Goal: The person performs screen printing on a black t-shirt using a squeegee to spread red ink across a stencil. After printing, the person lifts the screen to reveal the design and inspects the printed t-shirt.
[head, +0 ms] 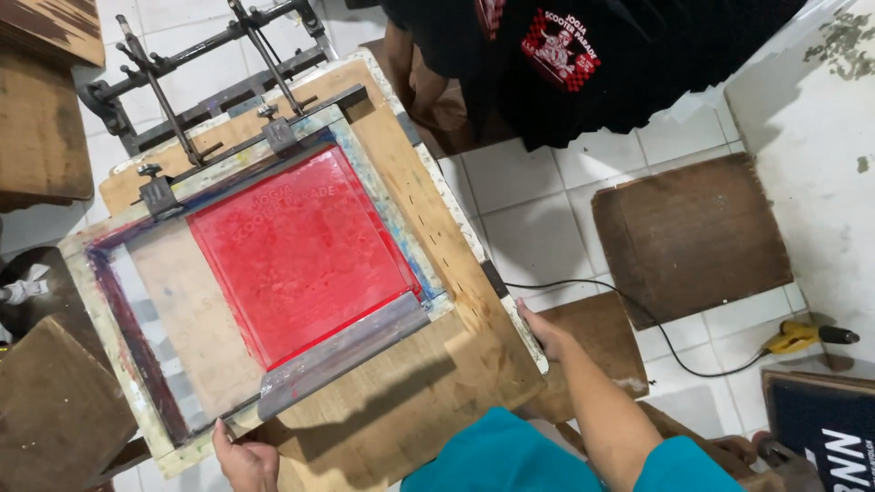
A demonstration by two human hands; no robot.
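We find the left hand (244, 458) closed on the near corner of the rectangular wooden printing screen frame (100, 319), fingers curled over its paint-stained edge. The right hand (541, 330) grips the right edge of the pale plywood printing board (437, 392) on which that frame lies; the thumb rests on top, the fingers are hidden beneath.

Within the frame we note a square field of red ink (301, 251) covering the mesh, with reversed lettering faintly visible along its far side. A long grey squeegee blade (346, 351) lies across the near edge of the red field, tilted with the frame. Two dark metal hinge clamps (278, 132) hold the frame's far rail and join a black metal arm assembly (210, 55) behind.

To the right, on the white tiled floor (538, 228), we record a dark brown square board (693, 237), a thin black cable (656, 333) running to a yellow-handled tool (802, 337), and black printed shirts (583, 64) piled at the top. Further dark wooden boards (55, 401) stand at the left
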